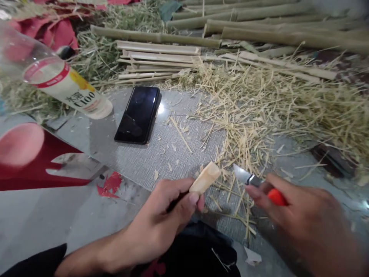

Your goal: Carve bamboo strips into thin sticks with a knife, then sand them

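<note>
Between the thumb and fingers of my left hand (170, 215) is a short, pale piece of split bamboo (206, 179), its free end tilted up and to the right. My right hand (305, 219) is wrapped round the handle of a utility knife (245, 176), which has a red-orange part. The blade points up and left, a small distance to the right of the bamboo piece. Thin bamboo shavings (245, 142) lie on the grey surface beyond both hands.
A black phone (138, 115) lies on the grey board (178, 107). To its left stands a plastic bottle (69, 84), near a red cut sheet (57, 161). Split bamboo strips (161, 57) and bamboo poles (273, 34) lie at the back, with heaped shavings at right.
</note>
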A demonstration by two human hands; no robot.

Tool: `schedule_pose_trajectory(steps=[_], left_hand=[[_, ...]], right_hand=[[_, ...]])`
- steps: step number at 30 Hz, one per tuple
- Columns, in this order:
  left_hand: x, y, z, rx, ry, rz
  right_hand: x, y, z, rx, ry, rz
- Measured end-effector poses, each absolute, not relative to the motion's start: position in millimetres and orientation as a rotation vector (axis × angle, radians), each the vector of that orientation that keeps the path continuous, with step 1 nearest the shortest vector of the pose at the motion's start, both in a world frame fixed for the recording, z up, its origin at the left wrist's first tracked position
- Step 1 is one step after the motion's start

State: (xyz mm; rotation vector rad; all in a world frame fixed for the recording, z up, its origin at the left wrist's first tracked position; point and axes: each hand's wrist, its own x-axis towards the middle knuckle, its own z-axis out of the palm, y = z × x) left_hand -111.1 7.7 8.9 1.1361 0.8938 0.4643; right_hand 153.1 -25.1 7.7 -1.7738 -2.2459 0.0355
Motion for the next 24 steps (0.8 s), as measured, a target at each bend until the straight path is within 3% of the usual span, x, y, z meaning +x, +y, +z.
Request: schedule_pose_trajectory(steps=[8,16,24], left_hand=[[-98,11,12,1.062,0.766,0.483],[-105,14,12,1.066,0.802,0.422],[-110,15,10,0.786,0.716,0.322]], right_hand=[[102,-36,-2,-1.681,-2.14,0.376],[120,-18,8,-1.607,-2.407,-0.306],[132,-23,8,-1.671,-2.435,-0.365]])
